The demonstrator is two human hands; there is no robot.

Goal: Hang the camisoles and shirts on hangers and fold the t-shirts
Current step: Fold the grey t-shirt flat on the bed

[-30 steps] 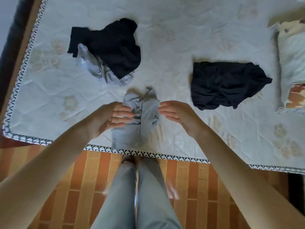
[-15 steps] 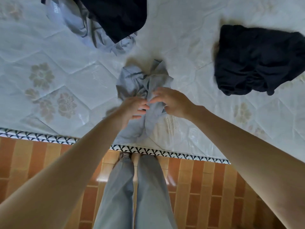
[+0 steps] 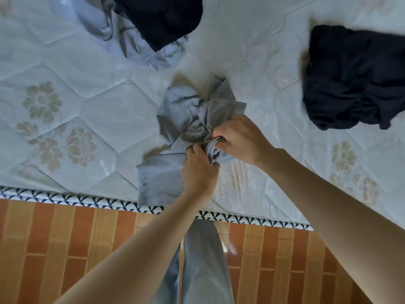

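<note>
Grey garment (image 3: pixel 175 137) bunched at frame centre on mattress (image 3: pixel 105 119) | left hand (image 3: pixel 200 172) and right hand (image 3: pixel 238 139) together, both pinching its folds | risk: tangled fabric hides seams, skewing the spread.

The black garment (image 3: pixel 162 16) at the far edge is cut off by the top of the picture, and it covers much of the light grey garment (image 3: pixel 122 34) beneath it, so neither one's kind can be told. The black garment at the right (image 3: pixel 355 80) runs out past the right edge. The crumpled grey garment (image 3: pixel 175 119) is bunched so that its shape is unclear, and the left hand (image 3: pixel 199 172) and right hand (image 3: pixel 238 139) hide the part they grip; most fingertips are buried in the cloth. The left forearm covers part of the mattress (image 3: pixel 98 106) border and one trouser leg (image 3: pixel 203 260).
</note>
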